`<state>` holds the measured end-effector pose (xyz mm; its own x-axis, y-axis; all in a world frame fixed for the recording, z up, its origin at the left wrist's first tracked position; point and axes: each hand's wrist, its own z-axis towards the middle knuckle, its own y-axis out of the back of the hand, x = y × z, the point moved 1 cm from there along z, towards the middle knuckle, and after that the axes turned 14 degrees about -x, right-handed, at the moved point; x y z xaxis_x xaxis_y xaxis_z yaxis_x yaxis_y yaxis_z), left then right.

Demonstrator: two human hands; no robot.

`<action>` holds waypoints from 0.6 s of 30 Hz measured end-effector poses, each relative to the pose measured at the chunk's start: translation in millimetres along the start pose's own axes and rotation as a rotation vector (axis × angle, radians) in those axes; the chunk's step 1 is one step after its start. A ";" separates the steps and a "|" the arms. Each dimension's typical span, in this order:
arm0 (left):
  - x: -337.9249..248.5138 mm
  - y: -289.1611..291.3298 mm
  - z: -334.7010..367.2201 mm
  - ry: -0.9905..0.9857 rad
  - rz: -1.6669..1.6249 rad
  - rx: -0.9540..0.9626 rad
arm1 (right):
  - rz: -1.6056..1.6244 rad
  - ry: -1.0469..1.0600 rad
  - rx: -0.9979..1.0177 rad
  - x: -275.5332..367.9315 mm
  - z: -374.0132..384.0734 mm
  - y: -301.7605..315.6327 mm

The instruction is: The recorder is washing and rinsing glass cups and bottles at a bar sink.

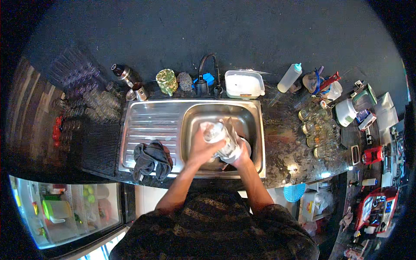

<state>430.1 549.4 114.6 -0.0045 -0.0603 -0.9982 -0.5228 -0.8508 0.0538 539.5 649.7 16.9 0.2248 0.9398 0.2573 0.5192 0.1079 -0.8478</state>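
Observation:
Over the steel sink, both my hands are closed around a clear soapy glass, which is tilted, its whitish, foamy end toward the upper left. My left hand wraps the glass from the left side. Lower on the right, my right hand grips its other end. Motion smears the glass and the fingers. Something brownish shows beside the glass, but I cannot make out what it is. Parts of the basin are hidden behind my hands.
A dark cloth lies on the ribbed drainboard. Behind the sink stand a black faucet, a camouflage-patterned mug and a white tub. Glass mugs crowd the right counter; more glasses stand left by a black mat.

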 end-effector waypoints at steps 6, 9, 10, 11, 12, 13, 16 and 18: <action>9.5 -6.7 16.0 -0.206 0.226 -0.195 | 0.087 -0.122 0.121 -12.9 -10.6 5.0; 32.9 2.7 50.4 -0.213 0.146 -0.269 | 0.015 -0.111 -0.079 -28.4 -22.0 15.0; 43.4 9.2 58.1 -0.140 0.165 -0.265 | 0.016 -0.113 -0.160 -28.3 -21.9 21.9; 52.8 15.3 66.8 -0.120 0.138 -0.338 | -0.111 -0.069 -0.210 -26.8 -19.4 30.3; 63.1 20.4 72.0 -0.050 0.127 -0.408 | -0.236 -0.022 -0.261 -20.6 -14.8 40.6; 72.4 25.2 71.5 -0.099 0.093 -0.409 | -0.490 0.159 -0.408 -12.5 -8.7 53.0; 97.7 34.8 52.1 0.106 -0.038 -0.280 | -1.007 0.631 -0.376 24.4 26.4 78.5; 104.8 37.3 35.4 0.118 0.195 -0.317 | -1.194 0.912 -0.396 56.1 43.3 82.9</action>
<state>379.9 529.8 11.1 0.0302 -0.2804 -0.9594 -0.2324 -0.9355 0.2661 559.5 725.4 -59.0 -0.1321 -0.1508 0.9797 0.8999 0.3961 0.1824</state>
